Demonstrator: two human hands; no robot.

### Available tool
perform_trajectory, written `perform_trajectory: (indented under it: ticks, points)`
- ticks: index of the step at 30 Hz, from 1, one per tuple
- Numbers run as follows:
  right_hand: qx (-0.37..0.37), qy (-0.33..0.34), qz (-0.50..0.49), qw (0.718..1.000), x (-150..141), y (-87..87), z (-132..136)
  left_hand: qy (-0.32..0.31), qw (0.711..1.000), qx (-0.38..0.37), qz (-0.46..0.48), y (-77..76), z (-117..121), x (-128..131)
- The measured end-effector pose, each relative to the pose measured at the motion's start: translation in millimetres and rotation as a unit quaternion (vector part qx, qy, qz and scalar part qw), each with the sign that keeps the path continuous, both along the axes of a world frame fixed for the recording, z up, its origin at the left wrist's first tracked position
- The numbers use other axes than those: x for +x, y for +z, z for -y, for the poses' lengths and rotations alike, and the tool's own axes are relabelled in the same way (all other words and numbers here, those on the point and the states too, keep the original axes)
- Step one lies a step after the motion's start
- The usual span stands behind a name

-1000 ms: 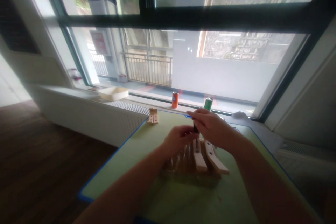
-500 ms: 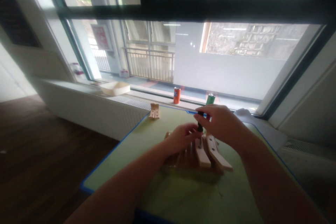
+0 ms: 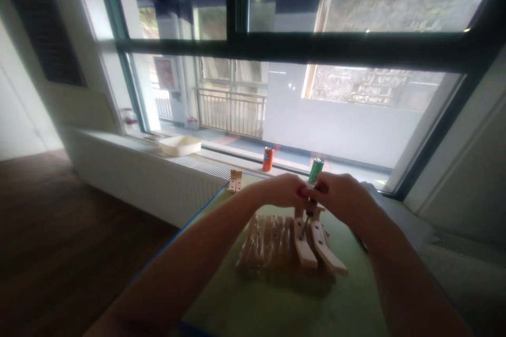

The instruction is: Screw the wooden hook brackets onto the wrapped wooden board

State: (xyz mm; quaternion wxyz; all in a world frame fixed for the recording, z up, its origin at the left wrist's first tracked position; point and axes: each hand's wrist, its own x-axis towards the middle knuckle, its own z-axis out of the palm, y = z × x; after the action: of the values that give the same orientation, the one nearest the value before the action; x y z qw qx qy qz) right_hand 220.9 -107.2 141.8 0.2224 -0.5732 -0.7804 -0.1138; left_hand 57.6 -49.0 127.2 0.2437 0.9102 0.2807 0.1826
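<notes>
My right hand [image 3: 342, 192] is closed around the dark handle of a screwdriver [image 3: 305, 225]. The fingers of my left hand [image 3: 288, 190] are closed on the same handle from the other side, partly hiding it. The metal shaft slants down to a hole in a pale, bent wooden piece [image 3: 306, 255]. To its right lies a similar wooden piece [image 3: 329, 251] with two dark holes. Both rest beside a brown pack in clear plastic wrap [image 3: 266, 245]. Their far ends are partly covered by my hands.
The green table [image 3: 276, 300] has a blue edge. At its far left corner stands a small pair of wooden parts [image 3: 235, 181]. On the windowsill are an orange can [image 3: 268, 159], a green can [image 3: 316, 171] and a cream tray [image 3: 179, 146]. A white radiator [image 3: 146, 184] runs beneath.
My left hand has risen from beside the wooden pieces to the screwdriver handle. The screwdriver now leans more, and the plastic-wrapped pack is uncovered. The camera view has tilted upward.
</notes>
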Motion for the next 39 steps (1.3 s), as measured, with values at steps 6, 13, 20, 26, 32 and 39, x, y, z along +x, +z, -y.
perform_trajectory:
  ticks: [6, 13, 20, 26, 32, 39]
  points:
    - [-0.044, 0.053, -0.009, 0.998, 6, 11.6, 24, -0.035, 0.994, -0.073, 0.071, 0.9, -9, 8]
    - [-0.058, 0.071, -0.014, 0.996, 4, 18.0, 36, -0.071, 0.973, -0.194, 0.107, -20.3, -13, 12]
    - [-0.063, 0.101, -0.025, 0.993, 5, 17.1, 31, -0.135, 0.965, -0.222, 0.044, -8.8, -13, 0]
    - [-0.026, 0.005, 0.032, 0.999, 4, 9.5, 21, -0.113, 0.971, -0.196, 0.075, -13.1, -15, 1]
    - [-0.022, 0.067, -0.008, 0.997, 3, 12.7, 25, -0.134, 0.962, -0.226, 0.069, -15.2, -20, 0]
    - [-0.030, 0.113, 0.011, 0.993, 7, 10.7, 20, -0.136, 0.958, -0.239, 0.085, -17.4, -19, 3]
